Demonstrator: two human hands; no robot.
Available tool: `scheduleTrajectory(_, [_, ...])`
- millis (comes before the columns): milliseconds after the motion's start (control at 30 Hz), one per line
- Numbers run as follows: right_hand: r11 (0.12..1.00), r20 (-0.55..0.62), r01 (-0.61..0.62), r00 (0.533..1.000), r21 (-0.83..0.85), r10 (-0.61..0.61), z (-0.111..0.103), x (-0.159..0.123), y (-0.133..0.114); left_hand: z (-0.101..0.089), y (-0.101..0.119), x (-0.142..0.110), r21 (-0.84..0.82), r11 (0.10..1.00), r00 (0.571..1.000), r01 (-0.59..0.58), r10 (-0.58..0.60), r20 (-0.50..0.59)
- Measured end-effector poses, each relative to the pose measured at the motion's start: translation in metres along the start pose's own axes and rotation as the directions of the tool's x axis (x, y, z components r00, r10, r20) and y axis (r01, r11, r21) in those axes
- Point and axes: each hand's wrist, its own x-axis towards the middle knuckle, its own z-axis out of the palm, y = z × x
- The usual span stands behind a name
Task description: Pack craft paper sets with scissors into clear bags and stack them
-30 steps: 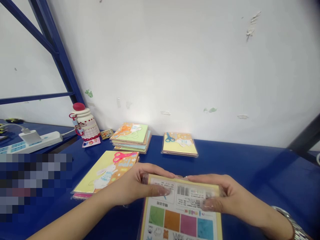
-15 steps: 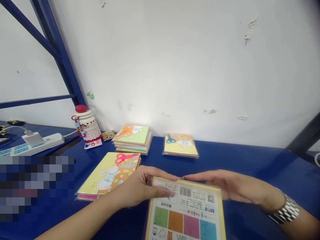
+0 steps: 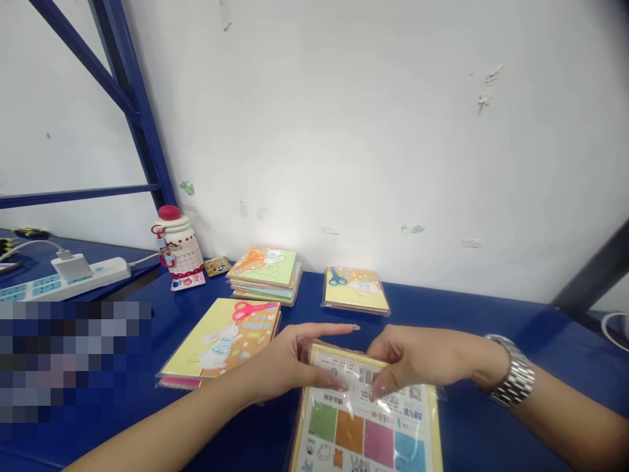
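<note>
My left hand (image 3: pixel 282 367) grips the pack (image 3: pixel 366 436) at its far left corner, thumb flat on the printed face, index finger sticking out past the edge. My right hand (image 3: pixel 427 354) pinches the pack's far edge, thumb on the print near the barcode, watch (image 3: pixel 515 373) on that wrist. Pack is in clear film, four colour squares showing, well forward of the bench's (image 3: pixel 472 341) back edge; can't tell if it's lifted or resting. Left of it, near my left forearm, a rabbit stack (image 3: pixel 221 341). Along the back edge: a taller stack (image 3: pixel 265 272), then a low stack (image 3: pixel 356 288) to its right. Back left corner: bottle (image 3: pixel 181 252), pink packet (image 3: pixel 187 281) just before it, gold packet (image 3: pixel 217 265) beside.
</note>
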Motion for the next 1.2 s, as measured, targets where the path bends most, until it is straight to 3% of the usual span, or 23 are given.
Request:
scheduleTrajectory(100, [1.0,-0.003,-0.014,1.0,0.015,0.014,0.002,0.001,0.001,0.002,0.0,0.0,-0.081,0.996,0.999,0.036,-0.036,0.003])
scheduleTrajectory(233, [0.998,-0.053,-0.051,0.997,-0.047,0.048,0.004,0.005,0.0,0.008,0.004,-0.001,0.032,0.998,0.964,0.058,-0.047,-0.263])
scheduleTrajectory(300, [0.998,-0.083,-0.033,0.996,-0.045,0.029,0.005,0.005,0.0,0.008,0.007,-0.002,0.069,0.996,0.958,0.063,-0.04,-0.284])
scheduleTrajectory(400, [0.996,-0.055,0.046,0.998,0.074,-0.042,0.005,0.001,0.0,0.0,0.011,-0.002,0.061,0.997,0.982,0.037,-0.025,-0.187])
scheduleTrajectory(500, [0.95,0.06,0.111,0.989,0.292,-0.134,0.005,-0.007,0.002,-0.009,0.012,-0.003,0.059,0.998,0.997,0.023,-0.019,-0.069])
scheduleTrajectory(667, [0.875,0.139,0.161,0.959,0.457,-0.248,0.009,-0.012,0.017,-0.017,0.007,-0.005,0.039,0.999,0.997,0.028,-0.031,0.076])
scheduleTrajectory(833, [0.803,0.044,0.187,0.966,0.566,-0.255,0.018,-0.009,0.037,-0.016,0.005,-0.004,0.013,0.999,0.994,0.032,-0.034,0.106])
scheduleTrajectory(933, [0.802,-0.022,0.195,0.975,0.565,-0.221,0.024,-0.009,0.039,-0.016,0.005,-0.002,-0.034,0.999,0.992,0.017,-0.013,0.129])
scheduleTrajectory(1100, [0.851,-0.121,0.208,0.978,0.482,-0.171,0.027,-0.023,0.018,-0.016,0.01,-0.007,-0.048,0.999,0.985,-0.018,0.026,0.168])
scheduleTrajectory(1200, [0.943,-0.269,0.186,0.957,0.276,-0.11,0.028,-0.044,0.008,-0.016,0.022,-0.018,-0.008,0.996,0.968,-0.084,0.083,0.236])
